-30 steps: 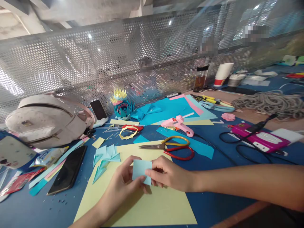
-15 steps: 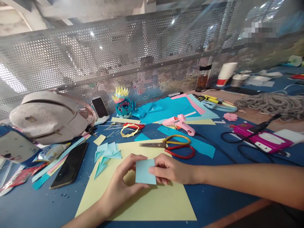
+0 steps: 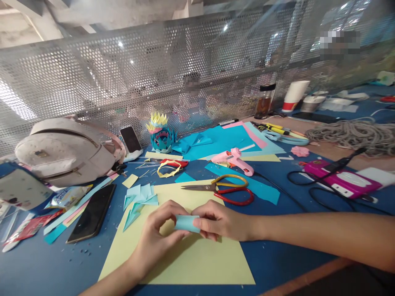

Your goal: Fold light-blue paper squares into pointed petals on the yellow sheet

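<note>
A small light-blue piece of paper [image 3: 185,223] is bent over between my two hands, above a large pale-yellow sheet [image 3: 200,267]. My left hand [image 3: 163,224] pinches its left end between thumb and fingers. On the right end, my right hand [image 3: 212,222] presses its thumb on the front, with the fingers behind. Left of my hands lie several folded light-blue paper pieces [image 3: 140,197]. Just beyond my right hand, scissors [image 3: 231,189] with one yellow and one red handle rest partly on the yellow sheet.
A pink glue gun [image 3: 234,159] and blue paper sheets [image 3: 222,139] lie farther back. A folded-paper model [image 3: 162,135] stands near the perforated screen. At left are a backpack [image 3: 68,148] and a phone [image 3: 92,213]; at right, a magenta power strip [image 3: 342,179] with black cables.
The light-blue paper was a flat square facing me; now it is bent over into a narrow strip shape. My left fingers and thumb have drawn closer together.
</note>
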Motion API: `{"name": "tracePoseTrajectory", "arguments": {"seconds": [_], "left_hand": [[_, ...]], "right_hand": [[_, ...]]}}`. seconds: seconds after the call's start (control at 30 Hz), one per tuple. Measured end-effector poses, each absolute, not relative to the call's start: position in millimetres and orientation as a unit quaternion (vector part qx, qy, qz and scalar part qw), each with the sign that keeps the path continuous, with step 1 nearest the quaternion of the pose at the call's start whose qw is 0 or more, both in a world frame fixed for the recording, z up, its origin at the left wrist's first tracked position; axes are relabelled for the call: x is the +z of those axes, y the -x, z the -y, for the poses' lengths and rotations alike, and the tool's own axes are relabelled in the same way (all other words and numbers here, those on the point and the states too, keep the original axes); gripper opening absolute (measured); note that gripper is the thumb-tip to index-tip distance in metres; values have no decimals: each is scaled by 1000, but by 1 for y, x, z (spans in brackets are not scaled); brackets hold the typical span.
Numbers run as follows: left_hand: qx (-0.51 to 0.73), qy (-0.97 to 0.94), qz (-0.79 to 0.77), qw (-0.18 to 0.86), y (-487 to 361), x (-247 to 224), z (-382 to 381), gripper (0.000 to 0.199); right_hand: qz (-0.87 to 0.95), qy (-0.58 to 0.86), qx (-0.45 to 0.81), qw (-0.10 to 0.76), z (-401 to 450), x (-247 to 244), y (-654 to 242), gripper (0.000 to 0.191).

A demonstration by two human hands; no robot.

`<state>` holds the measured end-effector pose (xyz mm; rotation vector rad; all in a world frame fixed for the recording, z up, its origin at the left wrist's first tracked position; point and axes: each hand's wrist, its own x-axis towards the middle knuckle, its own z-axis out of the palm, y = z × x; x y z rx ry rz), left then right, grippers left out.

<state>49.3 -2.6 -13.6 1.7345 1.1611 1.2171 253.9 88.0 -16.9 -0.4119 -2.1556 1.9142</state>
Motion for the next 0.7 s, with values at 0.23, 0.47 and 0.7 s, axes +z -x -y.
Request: {"name": "tracePoseTrajectory", "arguments": {"seconds": [0.23, 0.47, 0.7], "left_hand": [[482, -641, -471, 366, -51, -15, 1, 4], [486, -624, -477, 383, -50, -15, 0, 3], [485, -600, -494, 402, -52, -15, -1, 6]], "right_hand": [[798, 124, 575, 135, -86, -13, -254, 51], [790, 170, 573, 138, -85, -13, -254, 46], [790, 180, 569, 138, -84, -10, -254, 47]]}}
